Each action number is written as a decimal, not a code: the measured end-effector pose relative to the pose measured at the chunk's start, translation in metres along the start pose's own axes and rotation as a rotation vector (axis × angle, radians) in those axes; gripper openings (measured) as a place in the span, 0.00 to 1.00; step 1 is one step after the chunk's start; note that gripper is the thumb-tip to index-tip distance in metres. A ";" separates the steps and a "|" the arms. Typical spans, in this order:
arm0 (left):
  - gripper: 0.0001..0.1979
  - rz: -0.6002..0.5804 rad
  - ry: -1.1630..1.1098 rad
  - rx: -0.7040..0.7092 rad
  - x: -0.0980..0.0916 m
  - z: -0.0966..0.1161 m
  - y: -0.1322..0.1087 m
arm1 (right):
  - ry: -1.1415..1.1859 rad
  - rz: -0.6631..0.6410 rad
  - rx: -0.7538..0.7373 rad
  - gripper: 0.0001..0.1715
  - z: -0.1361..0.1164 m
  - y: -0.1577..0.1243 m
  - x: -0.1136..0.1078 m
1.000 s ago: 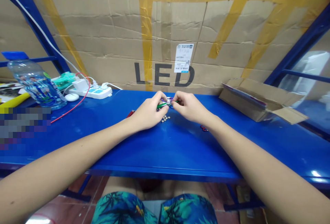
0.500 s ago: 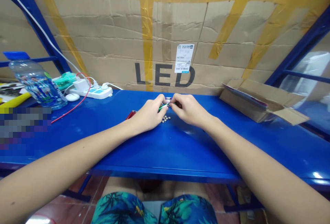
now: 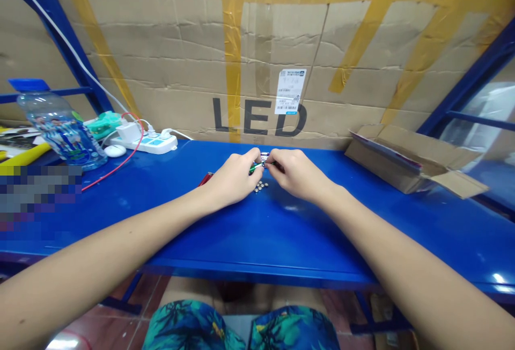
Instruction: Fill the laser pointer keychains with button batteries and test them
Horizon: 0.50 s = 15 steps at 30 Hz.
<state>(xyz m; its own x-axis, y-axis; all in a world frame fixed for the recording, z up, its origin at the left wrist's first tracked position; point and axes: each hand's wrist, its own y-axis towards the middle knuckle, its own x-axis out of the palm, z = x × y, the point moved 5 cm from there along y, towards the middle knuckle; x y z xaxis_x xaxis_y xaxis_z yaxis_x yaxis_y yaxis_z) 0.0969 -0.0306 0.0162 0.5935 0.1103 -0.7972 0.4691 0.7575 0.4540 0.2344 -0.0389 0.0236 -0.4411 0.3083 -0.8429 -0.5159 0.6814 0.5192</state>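
Observation:
My left hand (image 3: 239,176) is closed in a pinch on a slim green stick-like item (image 3: 255,168), whose exact kind is too small to make out. Facing it, my right hand (image 3: 295,170) has its thumb and fingertips pressed together close to the item's right end; what they grip is mostly hidden. Just below the fingertips, several small round silvery pieces like button cells (image 3: 260,186) lie on the blue table (image 3: 257,237). Red shiny items (image 3: 206,179) stick out from behind my left wrist. Purple and silver items (image 3: 264,156) show between and beyond the hands.
A water bottle (image 3: 60,130), a white power strip (image 3: 155,142), a white mouse (image 3: 115,151) and a red cable (image 3: 120,166) are at the left. An open cardboard box (image 3: 396,165) sits at the right. Behind the table stands a large taped carton (image 3: 181,60) marked LED.
Both hands keep the same pinching pose at the same spot on the table. The whole view has shifted slightly; the fingers have barely moved.

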 end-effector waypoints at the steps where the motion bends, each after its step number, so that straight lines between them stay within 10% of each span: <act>1: 0.02 0.005 0.005 0.001 0.000 0.000 0.000 | -0.026 -0.003 -0.009 0.10 -0.001 0.000 0.000; 15: 0.06 0.014 -0.026 -0.016 0.002 -0.007 0.002 | 0.109 0.065 0.046 0.06 0.005 -0.001 -0.007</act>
<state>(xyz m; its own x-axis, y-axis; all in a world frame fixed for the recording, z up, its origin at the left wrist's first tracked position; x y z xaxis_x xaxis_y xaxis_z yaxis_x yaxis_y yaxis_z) 0.0944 -0.0246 0.0131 0.6171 0.1042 -0.7800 0.4500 0.7664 0.4584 0.2413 -0.0383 0.0286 -0.5510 0.2803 -0.7860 -0.4504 0.6930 0.5629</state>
